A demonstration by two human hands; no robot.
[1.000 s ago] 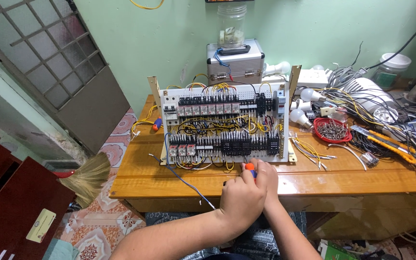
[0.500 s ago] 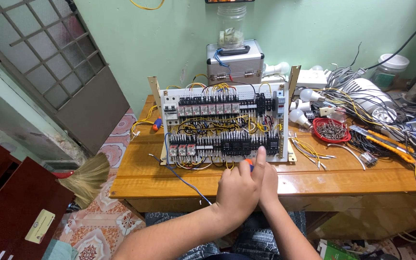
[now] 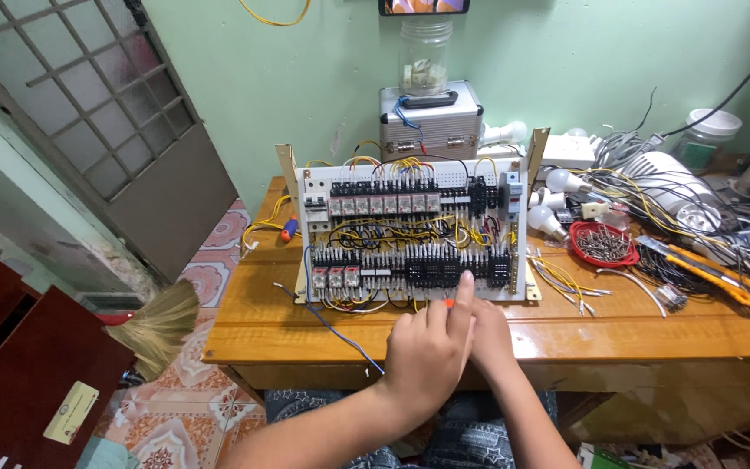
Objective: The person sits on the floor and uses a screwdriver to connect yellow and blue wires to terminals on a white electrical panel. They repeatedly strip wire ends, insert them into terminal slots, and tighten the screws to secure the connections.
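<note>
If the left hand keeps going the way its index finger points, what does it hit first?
The left hand points its index finger up and away toward the white wiring panel. It would likely first meet the panel's lower row of black relays, just above the fingertip, though depth is hard to judge.

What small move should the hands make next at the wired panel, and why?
Probably steady the orange-handled tool and bring its tip onto the panel's lower terminal row: the left hand overlaps the right hand just below that row, index finger already pointing at it.
</note>
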